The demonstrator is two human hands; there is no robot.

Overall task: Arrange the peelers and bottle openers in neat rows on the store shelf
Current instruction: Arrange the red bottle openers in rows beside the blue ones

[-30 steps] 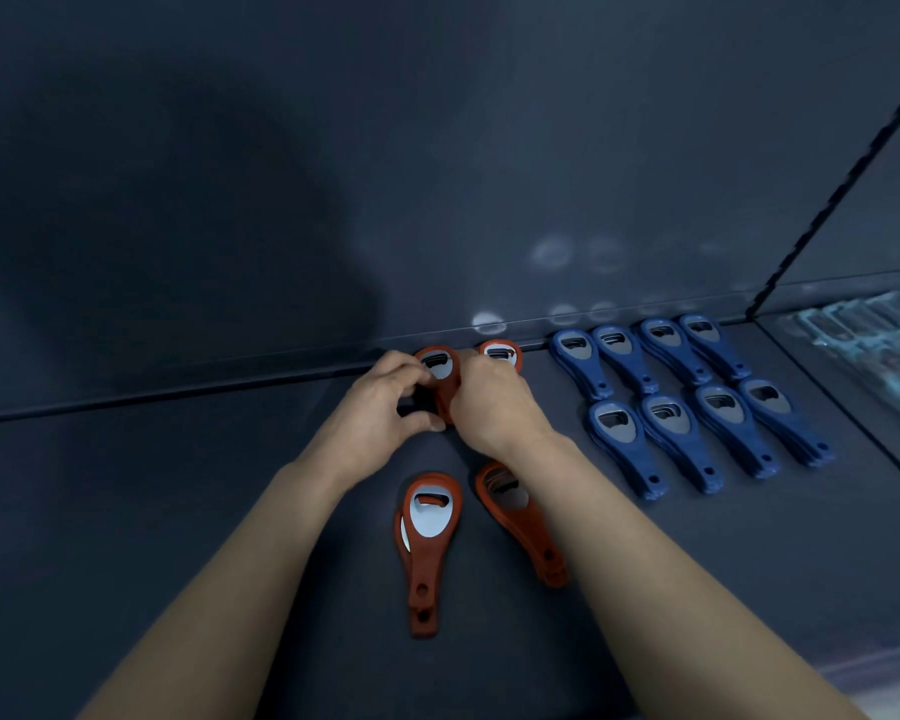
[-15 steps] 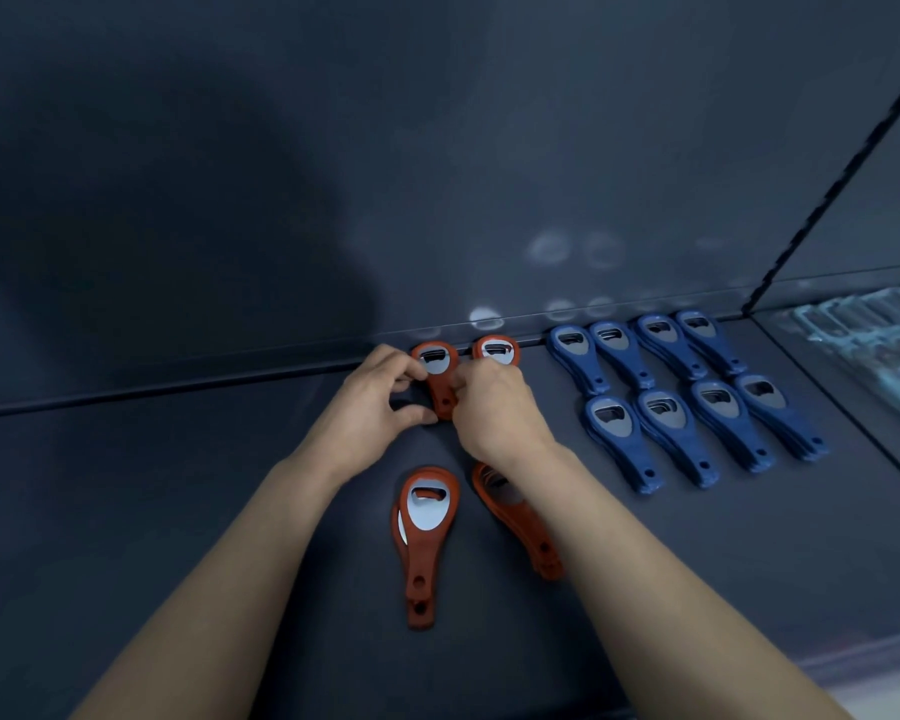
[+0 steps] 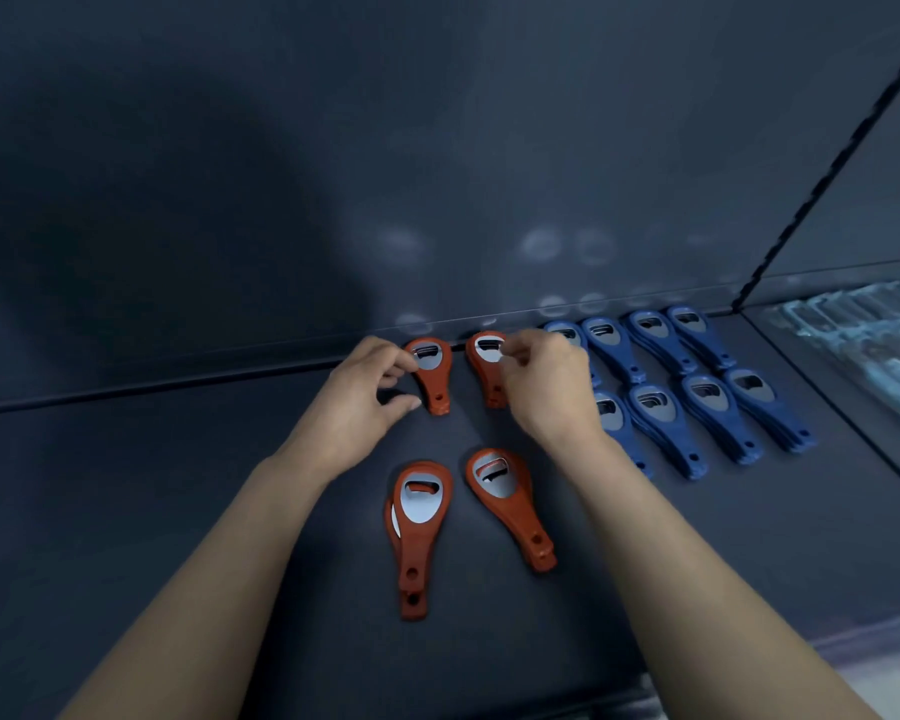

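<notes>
Spread apart, left hand (image 3: 354, 407) pinches rear-left orange opener (image 3: 432, 374), right hand (image 3: 546, 392) rear-right orange opener (image 3: 484, 371).

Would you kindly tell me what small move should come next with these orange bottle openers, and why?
Probably turn the front right orange stack straight with the right hand: its handle slants to the right, while the front left stack lies nearly straight.
</notes>
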